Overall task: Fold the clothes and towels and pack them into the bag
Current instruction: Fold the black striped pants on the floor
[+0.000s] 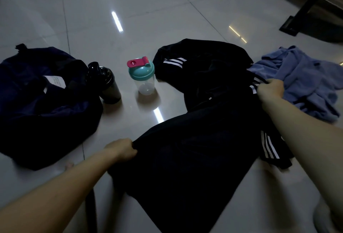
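A black garment with white stripes (185, 154) lies spread on the tiled floor in front of me. My left hand (122, 150) grips its left edge. My right hand (270, 88) pinches its far right part, near a striped edge. A second black striped garment (202, 60) lies crumpled behind it. A blue towel (304, 80) lies bunched at the right, just past my right hand. The dark navy bag (37, 106) sits open at the left, with a white label showing inside.
A black shaker bottle (108, 84) stands against the bag's right side. A clear shaker with a teal lid and pink cap (143, 76) stands mid-floor. Black metal frame legs (304, 9) rise at the top right. Glossy floor tiles (130, 9) stretch beyond.
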Demonstrator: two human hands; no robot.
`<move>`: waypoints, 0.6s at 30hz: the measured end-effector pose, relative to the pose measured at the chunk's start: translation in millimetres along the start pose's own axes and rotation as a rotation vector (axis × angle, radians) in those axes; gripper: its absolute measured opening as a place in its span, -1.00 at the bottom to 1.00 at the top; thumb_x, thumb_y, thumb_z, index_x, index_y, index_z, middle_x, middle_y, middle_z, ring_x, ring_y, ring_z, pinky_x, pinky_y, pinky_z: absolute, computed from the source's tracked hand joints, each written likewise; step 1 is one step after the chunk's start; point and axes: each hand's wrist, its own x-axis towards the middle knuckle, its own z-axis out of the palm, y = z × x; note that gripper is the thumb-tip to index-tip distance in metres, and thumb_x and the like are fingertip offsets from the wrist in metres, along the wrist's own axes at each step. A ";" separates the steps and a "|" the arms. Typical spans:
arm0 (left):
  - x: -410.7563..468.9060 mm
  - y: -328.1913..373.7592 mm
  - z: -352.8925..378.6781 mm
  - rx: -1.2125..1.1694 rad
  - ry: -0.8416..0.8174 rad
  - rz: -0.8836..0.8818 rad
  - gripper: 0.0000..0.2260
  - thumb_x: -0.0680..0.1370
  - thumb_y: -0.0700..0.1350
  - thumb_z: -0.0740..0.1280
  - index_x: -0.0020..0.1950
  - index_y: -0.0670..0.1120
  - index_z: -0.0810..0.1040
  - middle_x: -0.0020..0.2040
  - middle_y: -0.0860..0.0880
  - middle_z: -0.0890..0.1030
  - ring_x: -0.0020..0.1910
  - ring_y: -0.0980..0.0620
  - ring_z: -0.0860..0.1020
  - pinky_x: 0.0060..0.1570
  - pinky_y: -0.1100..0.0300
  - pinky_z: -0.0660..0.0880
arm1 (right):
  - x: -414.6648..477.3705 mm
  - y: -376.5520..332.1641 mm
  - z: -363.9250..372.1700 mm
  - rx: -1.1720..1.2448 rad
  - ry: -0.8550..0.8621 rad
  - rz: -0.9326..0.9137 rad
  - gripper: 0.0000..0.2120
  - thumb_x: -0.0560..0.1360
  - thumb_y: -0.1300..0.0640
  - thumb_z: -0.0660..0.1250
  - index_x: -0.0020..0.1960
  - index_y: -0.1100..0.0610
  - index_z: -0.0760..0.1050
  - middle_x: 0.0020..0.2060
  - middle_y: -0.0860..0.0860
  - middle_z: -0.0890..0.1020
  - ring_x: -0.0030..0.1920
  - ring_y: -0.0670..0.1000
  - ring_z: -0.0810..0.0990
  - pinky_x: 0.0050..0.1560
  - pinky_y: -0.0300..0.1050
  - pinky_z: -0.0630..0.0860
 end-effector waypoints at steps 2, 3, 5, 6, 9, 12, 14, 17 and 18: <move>2.6 11.2 -16.7 0.032 -0.098 -0.025 -0.80 0.58 0.01 0.25 -0.11 -0.10 0.51 -0.18 -0.03 0.57 -0.23 -0.03 0.58 -0.30 0.22 0.46 | -0.7 -6.7 -10.1 -0.048 -0.004 -0.040 -0.77 0.65 0.35 0.14 -0.13 0.15 0.40 -0.23 0.12 0.41 -0.25 0.15 0.39 0.02 -0.13 0.23; 2.9 18.3 -26.3 0.041 -0.134 -0.029 -0.79 0.59 -0.03 0.25 -0.18 -0.11 0.48 -0.26 -0.04 0.53 -0.33 -0.02 0.54 -0.37 0.24 0.43 | 7.8 -5.5 -11.0 -0.034 0.032 -0.042 -0.72 0.66 0.36 0.13 -0.19 0.11 0.33 -0.30 0.08 0.32 -0.33 0.09 0.32 -0.02 -0.18 0.21; 8.2 36.9 -49.2 0.035 -0.129 -0.010 -0.75 0.59 -0.06 0.25 -0.26 -0.12 0.45 -0.35 -0.04 0.49 -0.41 -0.01 0.48 -0.38 0.25 0.43 | 8.3 -7.9 -10.2 -0.189 -0.055 0.023 -0.78 0.67 0.36 0.13 -0.11 0.15 0.37 -0.30 0.05 0.31 -0.31 0.06 0.32 -0.03 -0.13 0.45; 15.8 48.4 -59.9 0.023 -0.081 0.013 -0.77 0.57 -0.04 0.27 -0.23 -0.12 0.48 -0.33 -0.04 0.53 -0.36 -0.02 0.53 -0.28 0.22 0.51 | 11.4 -5.8 -7.1 -0.281 -0.140 0.065 -0.80 0.67 0.34 0.12 -0.11 0.19 0.38 -0.29 0.07 0.33 -0.27 0.10 0.35 -0.01 -0.08 0.41; 43.4 95.9 -86.3 -0.073 0.192 0.117 -0.77 0.51 0.06 0.31 -0.14 -0.10 0.56 -0.24 -0.03 0.62 -0.18 -0.04 0.62 -0.06 0.10 0.58 | 27.8 4.6 -4.7 -0.485 -0.271 0.104 -0.68 0.65 0.26 0.18 -0.29 0.18 0.31 -0.36 0.17 0.35 -0.30 0.14 0.35 -0.14 0.04 0.38; 60.4 157.5 -116.3 -0.235 0.433 0.326 -0.79 0.54 0.14 0.35 -0.08 0.01 0.57 -0.20 0.06 0.60 -0.12 0.00 0.61 -0.15 0.12 0.51 | 29.8 0.2 -8.5 -0.500 -0.318 -0.057 -0.62 0.60 0.29 0.23 -0.31 0.09 0.15 -0.40 0.09 0.17 -0.38 0.06 0.15 -0.23 -0.03 0.14; 71.5 195.8 -138.1 -0.402 0.480 0.425 -0.78 0.53 0.17 0.39 -0.01 0.04 0.57 -0.13 0.07 0.61 -0.09 0.03 0.60 -0.08 0.08 0.56 | 34.6 -6.0 -7.6 -0.455 -0.372 -0.163 -0.63 0.60 0.24 0.25 -0.28 0.10 0.15 -0.40 0.07 0.15 -0.39 0.05 0.11 -0.23 -0.04 0.09; 83.6 246.1 -164.0 -0.580 0.488 0.457 -0.57 0.49 0.26 0.42 0.21 0.02 0.53 0.06 0.09 0.61 0.04 0.03 0.60 0.05 0.05 0.58 | 48.2 -18.8 -5.8 -0.475 -0.422 -0.219 -0.66 0.58 0.29 0.25 -0.27 0.12 0.17 -0.41 0.06 0.16 -0.40 0.05 0.12 -0.26 -0.06 0.10; 88.5 259.6 -169.4 -0.639 0.447 0.446 -0.49 0.46 0.26 0.45 0.28 0.00 0.51 0.12 0.08 0.60 0.07 0.02 0.59 0.09 0.06 0.57 | 52.7 -21.6 -6.4 -0.486 -0.444 -0.216 -0.64 0.56 0.32 0.24 -0.30 0.11 0.15 -0.43 0.06 0.17 -0.41 0.06 0.12 -0.26 -0.05 0.11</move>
